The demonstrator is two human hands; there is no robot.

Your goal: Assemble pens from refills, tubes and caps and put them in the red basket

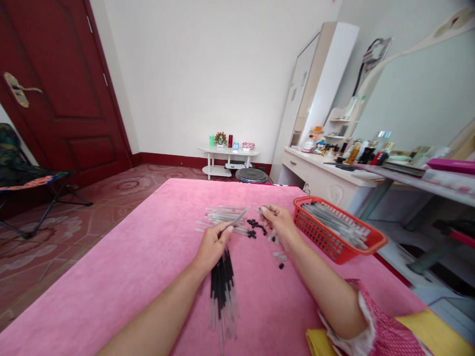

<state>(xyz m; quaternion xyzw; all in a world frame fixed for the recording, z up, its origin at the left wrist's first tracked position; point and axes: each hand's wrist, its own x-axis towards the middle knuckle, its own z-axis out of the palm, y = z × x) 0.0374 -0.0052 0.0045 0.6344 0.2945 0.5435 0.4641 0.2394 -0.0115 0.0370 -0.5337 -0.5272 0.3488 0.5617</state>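
Observation:
My left hand (pixel 214 243) is closed around a slim translucent pen barrel (pixel 241 216), which points up and to the right. Facing its tip, my right hand (pixel 277 220) pinches a small clear piece, mostly hidden by the fingers. Behind my left hand lie several clear pen barrels (pixel 222 214) side by side. Small black pieces (pixel 256 226) are scattered between the two hands. Below my right hand are a few short clear caps (pixel 279 256) and a single black piece (pixel 281 266). Nearer to me, a fanned bunch of black-and-clear pens (pixel 223 287) lies beneath my left wrist.
A red plastic basket (pixel 334 249) full of grey pen barrels stands on the right of the pink-covered table (pixel 122 277). Yellow cloth (pixel 319 341) lies at the front right. Beyond are a dressing table (pixel 315 170), a low white stand (pixel 215 170) and a folding chair (pixel 33 180).

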